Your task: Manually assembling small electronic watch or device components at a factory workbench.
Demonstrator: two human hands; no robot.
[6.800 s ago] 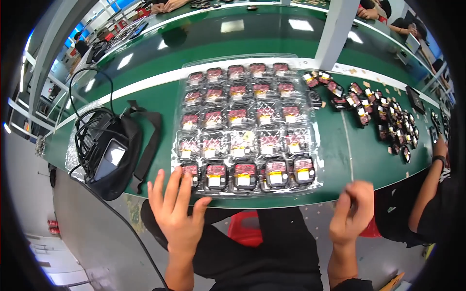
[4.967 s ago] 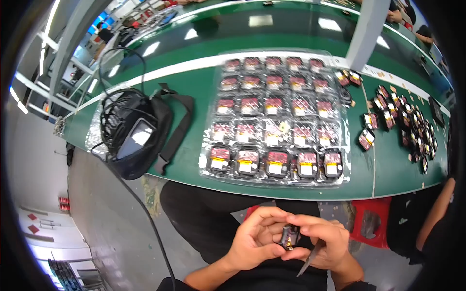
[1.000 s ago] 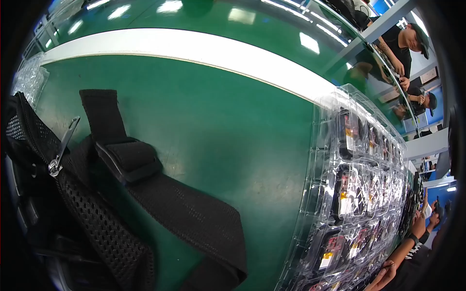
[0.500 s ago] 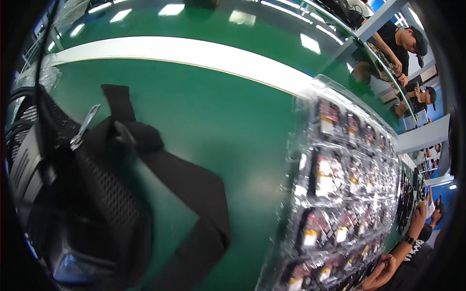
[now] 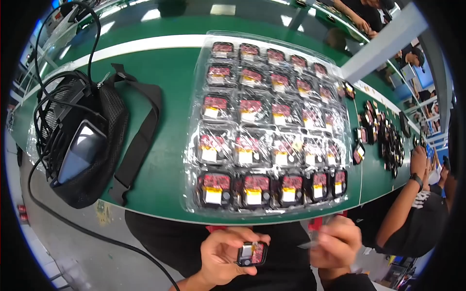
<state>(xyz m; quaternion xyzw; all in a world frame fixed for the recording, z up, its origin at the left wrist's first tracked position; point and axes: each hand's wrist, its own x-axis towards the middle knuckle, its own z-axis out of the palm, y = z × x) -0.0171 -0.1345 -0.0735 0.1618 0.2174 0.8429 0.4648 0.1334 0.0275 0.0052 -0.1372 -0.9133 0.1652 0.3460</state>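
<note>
My left hand [image 5: 221, 256] holds a small black-framed electronic module [image 5: 251, 253] between thumb and fingers, below the table's front edge and over my lap. The module's open face shows a red circuit area, a yellow strip and a silvery block. To its right, my right hand [image 5: 337, 245] is raised with curled fingers, smeared by motion. A thin greyish pointed thing [image 5: 306, 246] sticks out from its fingertips; its kind is unclear. Just beyond both hands, a clear plastic tray [image 5: 190, 198] on the green table carries rows of similar modules in separate pockets.
On the left lies a black mesh bag [image 5: 92, 186] with a strap, a dark glossy device [image 5: 82, 150] and cables. A black cable [image 5: 92, 230] runs down past my left arm. Loose modules [image 5: 388, 140] are heaped at the right. A co-worker's arm [image 5: 400, 208] reaches in there.
The view has swung right and drawn back from the bag. The tray now sits in the middle, and both my hands have come into sight, the left with a module.
</note>
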